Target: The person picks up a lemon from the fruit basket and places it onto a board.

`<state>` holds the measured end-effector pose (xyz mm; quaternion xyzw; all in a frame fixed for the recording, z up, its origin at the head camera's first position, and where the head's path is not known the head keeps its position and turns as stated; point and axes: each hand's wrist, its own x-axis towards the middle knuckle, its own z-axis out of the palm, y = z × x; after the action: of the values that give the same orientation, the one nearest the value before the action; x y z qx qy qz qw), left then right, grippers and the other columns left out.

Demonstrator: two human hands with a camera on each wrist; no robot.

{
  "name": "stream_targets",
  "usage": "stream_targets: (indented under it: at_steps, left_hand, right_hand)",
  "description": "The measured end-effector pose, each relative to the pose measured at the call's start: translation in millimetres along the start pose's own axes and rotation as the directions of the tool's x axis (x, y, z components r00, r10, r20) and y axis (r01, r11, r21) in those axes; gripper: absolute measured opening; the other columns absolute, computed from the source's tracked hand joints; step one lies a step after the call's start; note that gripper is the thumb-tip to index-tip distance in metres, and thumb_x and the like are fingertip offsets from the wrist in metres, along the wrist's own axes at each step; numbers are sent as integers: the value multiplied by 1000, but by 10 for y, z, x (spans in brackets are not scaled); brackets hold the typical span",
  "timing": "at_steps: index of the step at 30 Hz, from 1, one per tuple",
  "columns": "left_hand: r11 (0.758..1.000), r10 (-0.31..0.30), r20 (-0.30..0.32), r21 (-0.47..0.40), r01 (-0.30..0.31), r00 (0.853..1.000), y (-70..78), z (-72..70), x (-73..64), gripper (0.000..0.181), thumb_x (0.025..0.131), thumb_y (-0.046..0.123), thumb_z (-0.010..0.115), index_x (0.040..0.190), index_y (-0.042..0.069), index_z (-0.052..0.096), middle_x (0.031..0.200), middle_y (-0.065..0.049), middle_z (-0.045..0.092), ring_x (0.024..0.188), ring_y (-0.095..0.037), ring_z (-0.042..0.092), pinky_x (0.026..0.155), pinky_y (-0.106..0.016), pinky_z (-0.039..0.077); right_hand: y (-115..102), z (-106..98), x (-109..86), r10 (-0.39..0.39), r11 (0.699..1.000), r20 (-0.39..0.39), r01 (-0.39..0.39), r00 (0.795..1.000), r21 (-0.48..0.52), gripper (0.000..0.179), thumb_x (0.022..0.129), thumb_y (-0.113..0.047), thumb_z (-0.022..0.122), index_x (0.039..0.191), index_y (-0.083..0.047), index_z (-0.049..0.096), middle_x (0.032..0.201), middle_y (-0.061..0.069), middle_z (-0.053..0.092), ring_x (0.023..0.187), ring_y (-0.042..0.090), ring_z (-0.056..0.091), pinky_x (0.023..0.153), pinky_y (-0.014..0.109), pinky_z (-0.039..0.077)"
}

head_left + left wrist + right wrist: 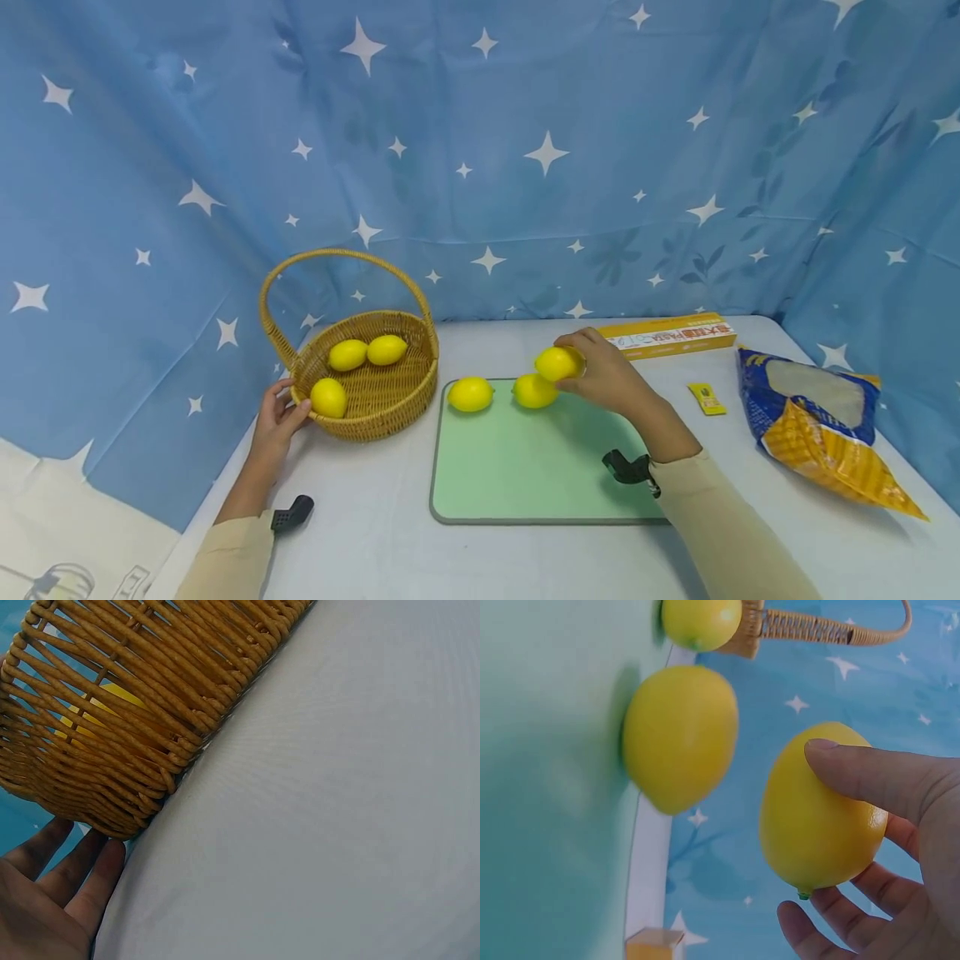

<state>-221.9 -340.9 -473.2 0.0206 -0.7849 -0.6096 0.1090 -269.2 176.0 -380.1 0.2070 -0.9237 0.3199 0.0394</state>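
My right hand [606, 377] holds a lemon [559, 364] above the green cutting board [517, 475]; the right wrist view shows thumb and fingers on either side of that lemon [817, 817]. Just below it a second lemon [534, 392] lies on the board's far edge, and another lemon [470, 394] sits to its left. At the left stands a wicker basket [382, 421] with a tall handle and three lemons inside. My left hand [274, 425] holds the basket's near left side, thumb at the rim; in the left wrist view its fingers [97, 889] touch the woven wall low down.
Behind the right hand lies an orange and white pasta box [667, 336]. A small yellow packet [707, 398] is right of the board, with a blue and orange bag [817, 425] beyond it. A blue star-patterned curtain [480, 208] hangs along the back of the white table.
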Motion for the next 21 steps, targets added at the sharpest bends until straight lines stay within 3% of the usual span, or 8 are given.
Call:
stream_targets:
  at_steps: [7, 16, 21]
  left_hand:
    - [999, -1, 5, -33, 1, 1000, -6, 5, 21, 63, 100, 26, 58, 149, 12, 20, 151, -23, 30, 110, -1, 50, 89, -17, 47]
    - [999, 23, 33, -38, -22, 999, 287, 55, -103, 61, 101, 18, 55, 146, 1, 18, 149, -31, 28, 108, -2, 51, 89, -19, 48]
    - [1000, 18, 26, -25, -17, 999, 330, 60, -141, 60, 101, 18, 54, 146, 1, 18, 149, -31, 28, 109, -3, 51, 91, -20, 48]
  right_hand:
    - [198, -48, -93, 40, 999, 10, -39, 999, -33, 59, 81, -21, 81, 133, -11, 55, 139, 14, 43, 121, 39, 46, 95, 59, 41]
    - [483, -92, -176, 77, 995, 17, -76, 997, -66, 62, 82, -21, 80, 136, -8, 53, 132, 16, 48, 118, 39, 47, 96, 61, 40]
    - [590, -90, -190, 86, 992, 29, -83, 996, -94, 63, 81, -19, 81, 136, -6, 54, 132, 19, 49, 119, 41, 47, 97, 62, 38]
